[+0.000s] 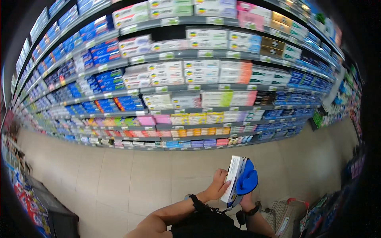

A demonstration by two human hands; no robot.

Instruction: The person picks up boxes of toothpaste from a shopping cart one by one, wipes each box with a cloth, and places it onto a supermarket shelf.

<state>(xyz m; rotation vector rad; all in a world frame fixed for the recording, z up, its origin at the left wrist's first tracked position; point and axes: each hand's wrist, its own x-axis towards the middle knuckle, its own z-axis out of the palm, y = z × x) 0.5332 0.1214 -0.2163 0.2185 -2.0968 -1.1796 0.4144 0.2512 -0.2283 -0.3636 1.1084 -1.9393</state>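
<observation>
My left hand (218, 185) grips a long white carton (234, 178), its thumb lying on the near face. The carton stands tilted in front of my body and bears printing on its side. Against the carton's right side is a blue fabric item (247, 179) with a dark edge; its exact kind is unclear. My right hand (246, 200) holds this item from below, with its fingers mostly hidden behind the fabric. A dark band circles each wrist.
Ahead rises a long store shelf (205, 54) stacked with boxed goods, many like toothpaste cartons. Tiled floor (148, 175) runs below it. A wire shopping cart (278, 212) with a red handle stands at my right. A dark display stand (56, 205) with packages is at lower left.
</observation>
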